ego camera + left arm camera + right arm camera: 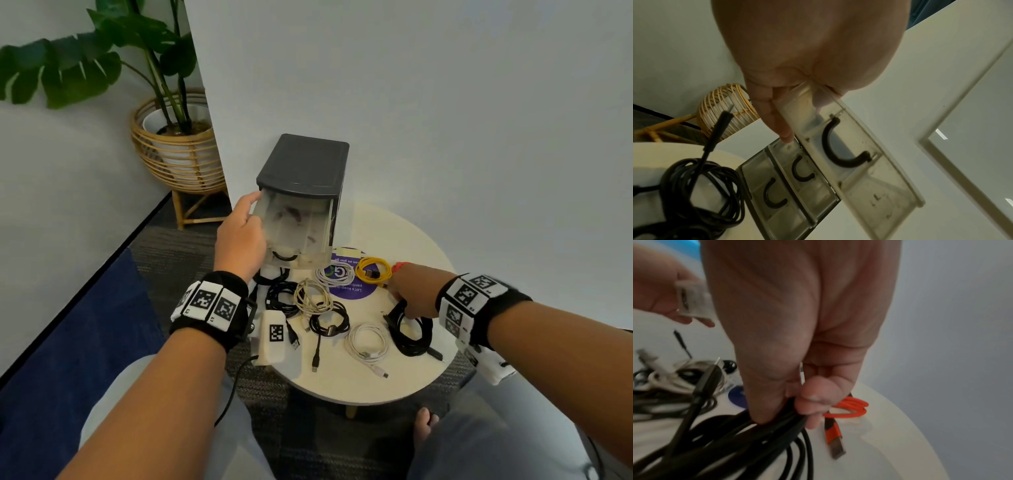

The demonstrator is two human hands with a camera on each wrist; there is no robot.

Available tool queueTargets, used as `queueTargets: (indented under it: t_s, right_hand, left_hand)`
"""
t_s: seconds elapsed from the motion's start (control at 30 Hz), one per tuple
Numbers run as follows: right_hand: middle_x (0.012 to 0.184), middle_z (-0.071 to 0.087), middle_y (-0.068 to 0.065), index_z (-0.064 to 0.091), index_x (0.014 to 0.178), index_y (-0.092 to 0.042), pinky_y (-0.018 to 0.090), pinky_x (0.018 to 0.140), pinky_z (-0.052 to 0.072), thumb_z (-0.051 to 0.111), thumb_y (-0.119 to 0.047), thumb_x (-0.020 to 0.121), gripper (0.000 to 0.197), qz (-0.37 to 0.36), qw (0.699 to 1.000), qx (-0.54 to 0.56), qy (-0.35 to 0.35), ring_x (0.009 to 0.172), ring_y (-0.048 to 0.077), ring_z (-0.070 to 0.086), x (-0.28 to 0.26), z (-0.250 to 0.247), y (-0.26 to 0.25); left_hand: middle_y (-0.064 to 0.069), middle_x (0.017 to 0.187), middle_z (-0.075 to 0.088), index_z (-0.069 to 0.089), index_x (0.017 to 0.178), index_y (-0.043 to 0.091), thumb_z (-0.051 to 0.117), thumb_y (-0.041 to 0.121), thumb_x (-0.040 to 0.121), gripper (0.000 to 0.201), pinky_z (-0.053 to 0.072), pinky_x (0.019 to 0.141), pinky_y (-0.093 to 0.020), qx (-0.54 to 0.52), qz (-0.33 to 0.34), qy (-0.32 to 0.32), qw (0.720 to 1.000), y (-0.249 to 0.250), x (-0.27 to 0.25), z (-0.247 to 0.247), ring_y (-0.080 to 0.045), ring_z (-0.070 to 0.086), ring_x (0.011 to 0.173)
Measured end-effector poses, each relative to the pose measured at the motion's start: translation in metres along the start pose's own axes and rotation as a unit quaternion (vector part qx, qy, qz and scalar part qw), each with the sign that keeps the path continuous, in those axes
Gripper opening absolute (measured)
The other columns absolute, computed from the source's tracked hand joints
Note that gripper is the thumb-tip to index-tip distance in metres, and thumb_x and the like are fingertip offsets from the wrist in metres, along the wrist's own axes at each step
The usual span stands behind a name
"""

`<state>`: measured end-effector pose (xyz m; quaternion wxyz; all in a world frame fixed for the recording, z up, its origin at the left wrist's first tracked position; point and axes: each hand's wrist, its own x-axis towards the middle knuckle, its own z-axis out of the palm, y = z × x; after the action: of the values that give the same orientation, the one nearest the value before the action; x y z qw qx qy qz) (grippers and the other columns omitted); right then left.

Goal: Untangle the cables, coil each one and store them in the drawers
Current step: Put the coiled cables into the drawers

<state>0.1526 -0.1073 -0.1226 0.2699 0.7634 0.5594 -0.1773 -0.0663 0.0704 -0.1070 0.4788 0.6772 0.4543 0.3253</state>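
A small drawer unit [303, 164] with a dark grey top stands at the back of the round table [411, 233]. Its translucent top drawer [298, 226] is pulled out, with blurred items inside. My left hand [253, 212] grips the drawer's left front edge; in the left wrist view my left hand [801, 120] pinches the drawer front [859, 170] between thumb and fingers. The two lower drawers [797, 186] sit pushed in. My right hand [402, 305] grips a coiled black cable [411, 329] on the table's right side. Seen from the right wrist, that hand [785, 412] pinches several black strands [766, 434].
Several coiled cables lie on the table: yellow [373, 270], white [335, 274], beige [311, 296], black [329, 320], another white [368, 341]. An orange cable [849, 408] lies past my right fingers. A purple sticker [356, 291] marks the tabletop. A potted plant in a rattan basket [178, 147] stands left.
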Motion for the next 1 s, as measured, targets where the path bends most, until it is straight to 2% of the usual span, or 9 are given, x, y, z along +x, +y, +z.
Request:
queueTargets:
  t_s: [0.1,0.17,0.23,0.33,0.57,0.73,0.8,0.9,1.0]
  right_hand:
    - [0.091,0.057,-0.001,0.063,0.099,-0.016,0.020,0.058,0.038,0.071,-0.024,0.089,0.015,0.005,0.999,0.037,0.010,0.083,0.021,0.057,-0.006,-0.010,0.007]
    - [0.078,0.055,-0.005,0.055,0.083,-0.022,0.018,0.051,0.035,0.071,-0.022,0.088,0.017,0.011,0.997,0.070,0.021,0.072,0.018,0.059,-0.013,-0.021,0.013]
    - [0.071,0.061,-0.002,0.057,0.081,-0.020,0.017,0.047,0.040,0.072,-0.020,0.087,0.016,0.025,0.992,0.124,0.027,0.054,0.011,0.058,-0.023,-0.039,0.021]
    - [0.061,0.070,0.005,0.066,0.082,-0.015,0.025,0.056,0.048,0.073,-0.018,0.084,0.008,0.026,0.973,0.220,0.061,0.043,0.009,0.058,-0.038,-0.073,0.038]
    - [0.060,0.065,0.010,0.069,0.080,-0.001,0.020,0.047,0.050,0.073,0.000,0.085,0.006,0.017,0.852,0.499,0.156,0.052,0.016,0.058,-0.042,-0.148,0.022]
    - [0.079,0.068,0.011,0.064,0.084,-0.004,0.026,0.063,0.059,0.070,-0.002,0.088,0.008,0.032,0.802,0.574,0.161,0.067,0.018,0.066,-0.003,-0.161,-0.021]
    - [0.087,0.069,0.014,0.062,0.084,-0.006,0.030,0.067,0.062,0.070,0.000,0.086,0.010,0.049,0.785,0.595,0.162,0.073,0.021,0.070,0.014,-0.158,-0.035]
    - [0.089,0.070,0.015,0.061,0.084,-0.007,0.032,0.067,0.063,0.070,-0.001,0.085,0.011,0.060,0.778,0.604,0.165,0.078,0.025,0.071,0.028,-0.155,-0.052]
    - [0.055,0.069,0.005,0.060,0.081,-0.007,0.028,0.054,0.059,0.068,-0.004,0.087,0.011,0.064,0.795,0.576,0.181,0.070,0.025,0.071,0.032,-0.154,-0.064]
  left_hand:
    - [0.001,0.083,0.056,0.052,0.143,0.036,0.031,0.010,0.102,0.053,0.045,0.064,-0.030,0.001,-0.004,-0.003,1.000,-0.002,0.001,0.000,-0.014,0.051,0.070]
    - [0.000,0.083,0.056,0.051,0.143,0.038,0.032,0.011,0.102,0.053,0.046,0.066,-0.033,0.000,-0.004,-0.007,1.000,-0.002,0.002,0.000,-0.015,0.052,0.070]
    - [-0.002,0.086,0.059,0.050,0.144,0.038,0.032,0.013,0.103,0.052,0.050,0.069,-0.036,0.003,-0.002,-0.012,1.000,-0.003,0.003,-0.001,-0.017,0.054,0.073]
    - [-0.005,0.088,0.062,0.049,0.145,0.038,0.032,0.013,0.104,0.051,0.051,0.073,-0.039,0.005,0.002,-0.020,1.000,-0.002,0.002,-0.002,-0.018,0.055,0.075]
    - [-0.002,0.098,0.065,0.049,0.144,0.038,0.034,0.021,0.105,0.045,0.054,0.091,-0.053,-0.002,0.004,-0.020,1.000,-0.002,0.002,-0.001,-0.026,0.064,0.093]
    - [0.003,0.136,0.055,0.048,0.145,0.038,0.031,0.051,0.098,0.051,0.044,0.108,-0.051,-0.007,0.019,-0.014,1.000,-0.002,0.002,-0.001,-0.017,0.053,0.123]
    - [0.004,0.141,0.053,0.048,0.145,0.038,0.031,0.059,0.095,0.057,0.040,0.112,-0.049,-0.020,0.031,-0.010,0.999,-0.003,0.003,-0.003,-0.014,0.049,0.128]
    - [0.001,0.133,0.053,0.044,0.143,0.042,0.031,0.059,0.100,0.049,0.043,0.104,-0.044,0.031,0.066,-0.014,0.997,-0.004,0.001,-0.004,-0.016,0.052,0.119]
    - [-0.002,0.126,0.051,0.040,0.141,0.040,0.033,0.046,0.107,0.035,0.045,0.090,-0.040,0.104,0.084,-0.014,0.991,-0.005,-0.001,-0.002,-0.019,0.055,0.106]
